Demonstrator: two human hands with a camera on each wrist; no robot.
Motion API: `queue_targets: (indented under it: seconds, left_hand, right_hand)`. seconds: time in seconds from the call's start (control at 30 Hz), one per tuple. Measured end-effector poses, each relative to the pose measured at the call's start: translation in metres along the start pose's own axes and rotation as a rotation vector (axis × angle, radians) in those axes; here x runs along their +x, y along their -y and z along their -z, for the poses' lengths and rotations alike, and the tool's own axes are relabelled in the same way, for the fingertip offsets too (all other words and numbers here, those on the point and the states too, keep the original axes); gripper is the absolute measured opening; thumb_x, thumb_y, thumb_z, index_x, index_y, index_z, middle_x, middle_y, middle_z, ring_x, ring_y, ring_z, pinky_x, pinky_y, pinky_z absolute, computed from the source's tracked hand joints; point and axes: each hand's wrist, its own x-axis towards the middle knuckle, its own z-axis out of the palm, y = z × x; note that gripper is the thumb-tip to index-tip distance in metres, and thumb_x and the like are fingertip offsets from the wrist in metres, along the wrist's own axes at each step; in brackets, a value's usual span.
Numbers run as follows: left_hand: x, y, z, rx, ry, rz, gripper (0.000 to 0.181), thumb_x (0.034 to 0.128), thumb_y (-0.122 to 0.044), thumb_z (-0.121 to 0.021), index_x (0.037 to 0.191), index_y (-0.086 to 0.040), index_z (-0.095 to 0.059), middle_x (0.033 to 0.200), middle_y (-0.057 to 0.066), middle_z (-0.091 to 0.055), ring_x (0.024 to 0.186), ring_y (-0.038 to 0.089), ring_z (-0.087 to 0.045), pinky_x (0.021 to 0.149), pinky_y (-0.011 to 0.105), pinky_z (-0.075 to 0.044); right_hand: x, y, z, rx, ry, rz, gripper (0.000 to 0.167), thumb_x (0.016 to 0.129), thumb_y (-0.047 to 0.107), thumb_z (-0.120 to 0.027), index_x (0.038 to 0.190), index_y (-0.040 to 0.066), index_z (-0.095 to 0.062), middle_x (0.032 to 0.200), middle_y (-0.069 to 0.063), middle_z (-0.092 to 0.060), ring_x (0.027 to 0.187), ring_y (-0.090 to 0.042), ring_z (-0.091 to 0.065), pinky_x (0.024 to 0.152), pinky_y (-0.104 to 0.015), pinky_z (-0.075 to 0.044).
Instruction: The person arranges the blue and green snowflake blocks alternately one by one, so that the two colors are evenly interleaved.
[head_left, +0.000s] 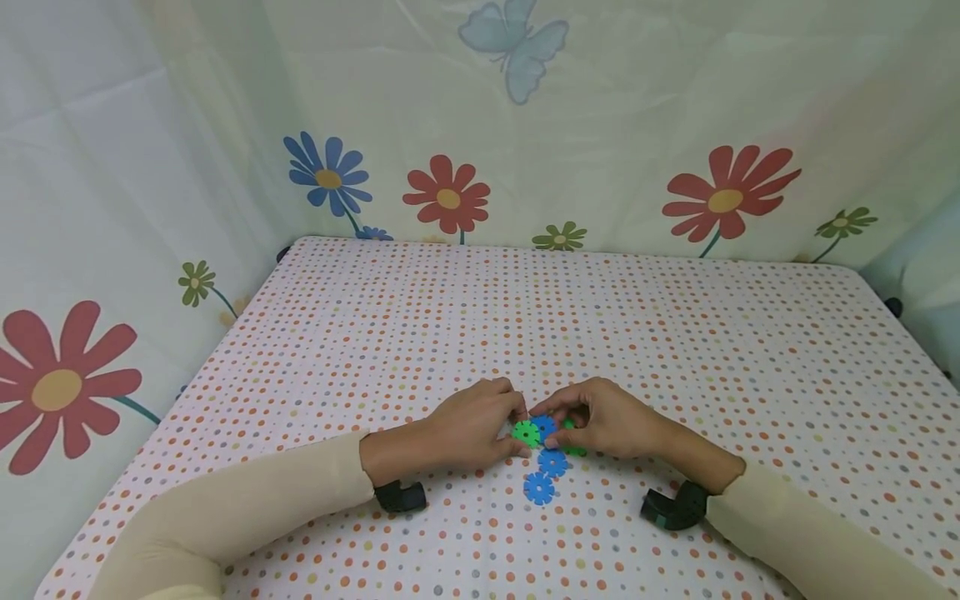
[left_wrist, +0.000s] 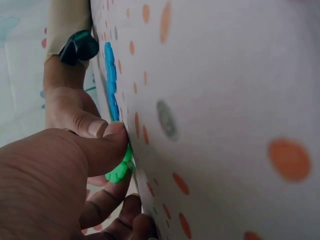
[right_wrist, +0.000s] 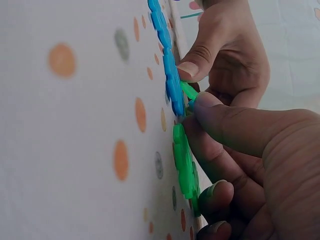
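My left hand [head_left: 472, 427] pinches a green notched plastic disc [head_left: 527, 433] between thumb and fingers, low over the dotted cloth. Against its right side lies a blue notched disc [head_left: 544, 428], which my right hand [head_left: 617, 423] pinches by the edge. Whether the two slots are joined I cannot tell. Nearer to me a blue disc [head_left: 553, 463] and another blue disc [head_left: 538, 488] lie flat in a row, edges touching. Green discs [right_wrist: 184, 165] rest on the cloth beneath the curled fingers of my right hand, partly hidden in the head view.
A table [head_left: 480, 308] under a white dotted cloth spreads out around both hands. Behind it and at the sides hang curtains [head_left: 600, 125] printed with flowers and a butterfly. Black wrist cameras [head_left: 678, 507] sit under both wrists, close to the cloth.
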Motion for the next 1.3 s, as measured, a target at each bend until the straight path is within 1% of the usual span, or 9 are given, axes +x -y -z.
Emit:
queue_targets:
  seconds: [0.17,0.27,0.4,0.47,0.53,0.63,0.73,1.0,1.3]
  left_hand:
    - [0.001,0.004,0.000,-0.061,-0.006,0.009,0.023,0.0915,-0.040,-0.070,0.103,-0.021,-0.066,0.098,-0.011,-0.056,0.087,0.005,-0.050,0.073,0.020,-0.044]
    - [0.002,0.007,0.000,-0.166,-0.035,0.020,0.015,0.0920,-0.035,-0.070,0.097,-0.022,-0.065,0.093,-0.012,-0.060,0.083,0.004,-0.053,0.073,0.021,-0.045]
    - [0.002,0.012,0.000,-0.318,-0.085,0.022,0.010,0.0922,-0.029,-0.071,0.093,-0.023,-0.063,0.085,-0.012,-0.064,0.069,0.003,-0.055,0.065,0.020,-0.046]
    - [0.002,0.014,0.001,-0.371,-0.108,0.012,0.009,0.0925,-0.025,-0.071,0.095,-0.022,-0.063,0.083,-0.012,-0.065,0.063,0.004,-0.054,0.060,0.020,-0.044]
    - [0.002,0.015,0.002,-0.405,-0.120,0.004,0.012,0.0929,-0.022,-0.070,0.102,-0.020,-0.062,0.082,-0.011,-0.065,0.060,0.003,-0.054,0.057,0.020,-0.043]
    - [0.003,0.016,0.003,-0.430,-0.126,-0.001,0.023,0.0929,-0.019,-0.070,0.114,-0.020,-0.060,0.081,-0.010,-0.066,0.057,0.003,-0.053,0.055,0.020,-0.042]
    - [0.003,0.016,0.003,-0.442,-0.121,-0.002,0.029,0.0927,-0.018,-0.070,0.120,-0.021,-0.061,0.081,-0.009,-0.066,0.057,0.003,-0.054,0.055,0.020,-0.043]
    - [0.005,0.018,0.002,-0.507,-0.100,0.002,0.026,0.0925,-0.020,-0.071,0.118,-0.023,-0.068,0.082,-0.008,-0.068,0.060,0.004,-0.060,0.056,0.020,-0.045]
    - [0.007,0.018,0.002,-0.588,-0.061,0.013,0.027,0.0926,-0.019,-0.070,0.120,-0.021,-0.070,0.082,-0.007,-0.071,0.057,0.004,-0.055,0.053,0.020,-0.042]
  right_hand:
    - [0.000,0.000,-0.001,0.003,0.001,0.003,0.035,0.084,0.030,-0.080,0.116,0.019,-0.073,0.080,0.008,-0.064,0.057,-0.001,-0.040,0.053,-0.019,-0.036]
    - [0.000,0.001,-0.001,0.013,0.004,0.010,0.035,0.084,0.029,-0.079,0.116,0.016,-0.072,0.080,0.006,-0.064,0.057,-0.002,-0.040,0.053,-0.019,-0.036]
    - [0.000,0.001,-0.001,0.021,0.008,-0.001,0.036,0.084,0.029,-0.079,0.116,0.014,-0.072,0.082,0.005,-0.066,0.058,-0.003,-0.042,0.055,-0.020,-0.037]
    - [0.000,0.002,-0.001,0.021,0.010,-0.010,0.037,0.084,0.029,-0.079,0.116,0.012,-0.071,0.083,0.004,-0.067,0.059,-0.004,-0.044,0.055,-0.020,-0.039]
    - [0.000,0.002,-0.001,0.019,0.012,-0.016,0.038,0.085,0.029,-0.079,0.117,0.011,-0.071,0.084,0.004,-0.068,0.060,-0.004,-0.046,0.056,-0.020,-0.040]
    - [0.000,0.002,-0.001,0.018,0.012,-0.017,0.038,0.085,0.030,-0.079,0.117,0.011,-0.071,0.085,0.004,-0.068,0.060,-0.004,-0.047,0.056,-0.020,-0.041]
    - [0.000,0.001,-0.001,0.018,0.011,-0.017,0.038,0.085,0.030,-0.078,0.117,0.011,-0.071,0.085,0.005,-0.069,0.060,-0.005,-0.048,0.057,-0.021,-0.041]
    - [0.000,0.000,-0.001,-0.019,-0.007,-0.013,0.041,0.085,0.035,-0.078,0.118,0.011,-0.071,0.084,0.008,-0.070,0.060,-0.004,-0.048,0.055,-0.020,-0.040]
    - [0.000,0.001,-0.001,-0.004,-0.005,-0.023,0.042,0.085,0.034,-0.078,0.117,0.009,-0.071,0.084,0.006,-0.070,0.059,-0.004,-0.048,0.054,-0.020,-0.040]
